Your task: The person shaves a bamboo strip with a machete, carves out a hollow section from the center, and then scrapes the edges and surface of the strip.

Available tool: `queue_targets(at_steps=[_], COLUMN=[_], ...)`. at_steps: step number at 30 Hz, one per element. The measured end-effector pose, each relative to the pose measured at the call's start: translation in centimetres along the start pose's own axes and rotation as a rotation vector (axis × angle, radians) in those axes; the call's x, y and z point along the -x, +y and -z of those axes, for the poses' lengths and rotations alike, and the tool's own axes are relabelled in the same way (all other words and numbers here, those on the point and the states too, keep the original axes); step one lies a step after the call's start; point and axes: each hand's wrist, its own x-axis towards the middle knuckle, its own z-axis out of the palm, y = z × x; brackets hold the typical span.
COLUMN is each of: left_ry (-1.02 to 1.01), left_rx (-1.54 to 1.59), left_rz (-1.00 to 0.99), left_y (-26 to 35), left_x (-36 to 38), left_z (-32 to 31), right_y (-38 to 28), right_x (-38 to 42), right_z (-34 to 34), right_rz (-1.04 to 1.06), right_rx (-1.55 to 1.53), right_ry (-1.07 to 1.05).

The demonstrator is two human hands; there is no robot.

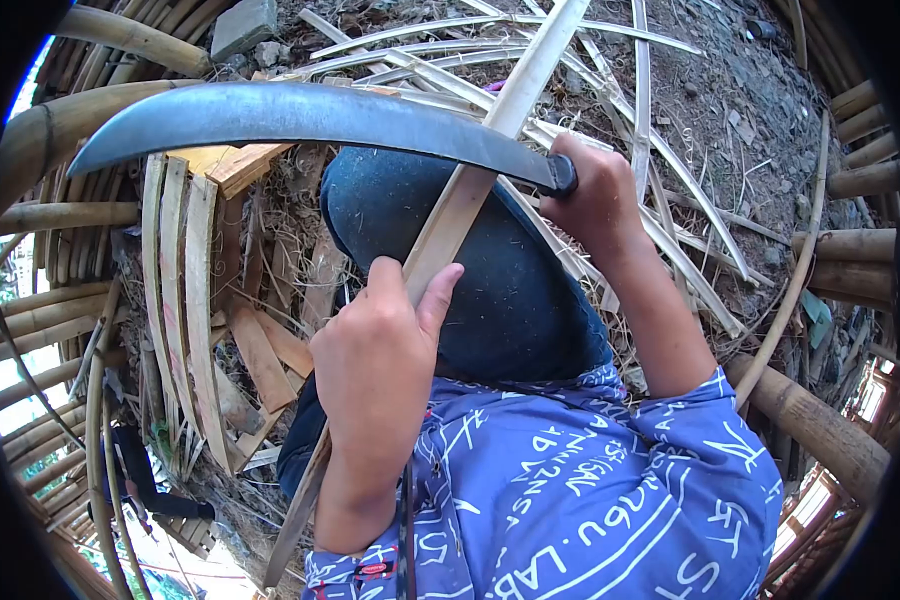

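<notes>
My right hand [598,200] is wrapped round the handle of a long curved machete [300,112]. Its dark blade stretches leftward and crosses over a flat bamboo strip [457,205]. The lower part of that strip is gripped in my left hand [378,335], thumb along one face. From there it slants up and away past the blade, while its near end shows again below my left wrist. Under the strip is my bent knee in dark trousers [490,300], dotted with small shavings.
Split bamboo strips [660,150] lie criss-crossed on the littered ground ahead. More slats [198,310] lean at the left, beside wood offcuts [260,350]. Thick bamboo poles [820,425] frame both sides. A concrete block [243,28] sits at the far left. Another person's dark-clothed leg [155,490] shows at lower left.
</notes>
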Motion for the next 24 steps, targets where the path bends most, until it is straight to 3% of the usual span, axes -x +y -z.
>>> queue_targets(at_steps=[2, 8, 10, 14, 18, 20, 24], left_ry=[0.014, -0.076, -0.090, -0.146, -0.091, -0.069, -0.029], left_rx=[0.007, 0.140, 0.179, 0.343, 0.158, 0.122, 0.032], left_rz=[0.009, 0.048, 0.069, 0.162, 0.041, 0.028, 0.032], left_y=[0.0, -1.8, -2.2, -1.7, -0.9, -0.3, 0.9], left_x=[0.2, 4.2, 4.7, 4.0, 2.4, 1.3, -0.5], left_z=[0.0, -0.1, -0.4, -0.6, -0.1, 0.2, 0.8], right_y=[0.5, 10.6, 11.0, 7.1, 1.1, -1.9, -3.9], right_x=[-0.4, -6.1, -6.1, -3.2, 1.6, 3.0, 3.9], right_z=[0.0, 1.2, 1.9, 2.8, 2.7, 3.3, 2.7], right_rz=[0.034, -0.388, -0.382, -0.380, -0.172, -0.174, -0.042], right_rx=[0.013, 0.159, 0.055, -0.122, -0.316, -0.337, -0.261], right_ry=[0.026, 0.116, 0.192, 0.162, 0.093, -0.066, -0.146])
